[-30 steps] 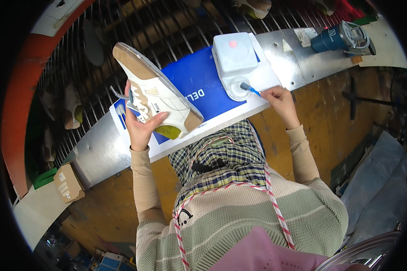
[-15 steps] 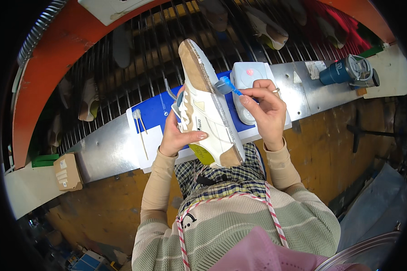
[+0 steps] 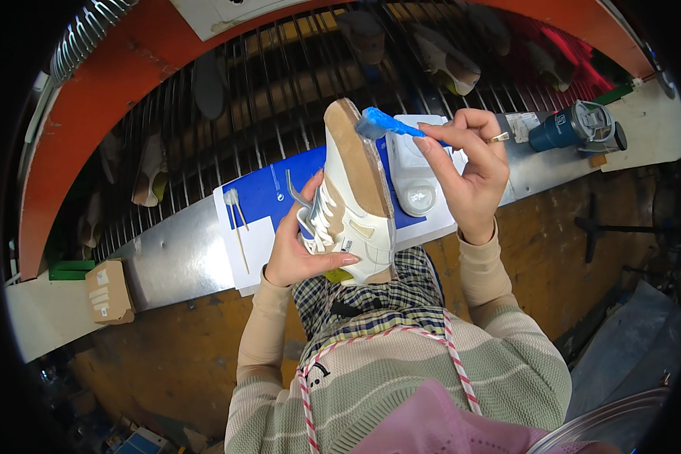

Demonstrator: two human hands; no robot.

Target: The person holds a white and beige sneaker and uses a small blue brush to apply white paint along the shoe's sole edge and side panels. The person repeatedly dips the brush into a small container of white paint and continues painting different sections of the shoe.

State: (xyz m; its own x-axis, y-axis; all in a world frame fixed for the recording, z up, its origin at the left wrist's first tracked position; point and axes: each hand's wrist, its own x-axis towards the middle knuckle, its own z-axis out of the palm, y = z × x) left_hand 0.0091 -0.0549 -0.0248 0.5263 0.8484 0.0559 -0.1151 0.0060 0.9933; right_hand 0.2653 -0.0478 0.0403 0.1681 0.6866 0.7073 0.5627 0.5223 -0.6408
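A white and tan sneaker (image 3: 362, 178) is gripped by my left hand (image 3: 299, 246), fingers round the laced side and thumb across its heel end. Its toe points away from me, with a tan side panel facing up. Between the thumb and fingers of my right hand (image 3: 473, 170) is a blue-handled brush (image 3: 390, 125). The brush head touches or almost touches the shoe's edge near the toe. Just beyond the sneaker, under my right hand, lies a white plastic container (image 3: 416, 170) with a round cup of whitish stuff at its near end.
Blue and white sheets (image 3: 261, 193) cover part of the metal ledge, with thin sticks (image 3: 238, 227) on them. A cardboard box (image 3: 110, 291) sits at the left end, a teal tumbler (image 3: 564, 130) at the right. More shoes (image 3: 151, 170) rest on the dark roller rack (image 3: 280, 98) beyond.
The sneaker has tipped and turned so more of its tan side panel shows, and its toe has come nearer. The brush has shifted up along its edge toward the toe.
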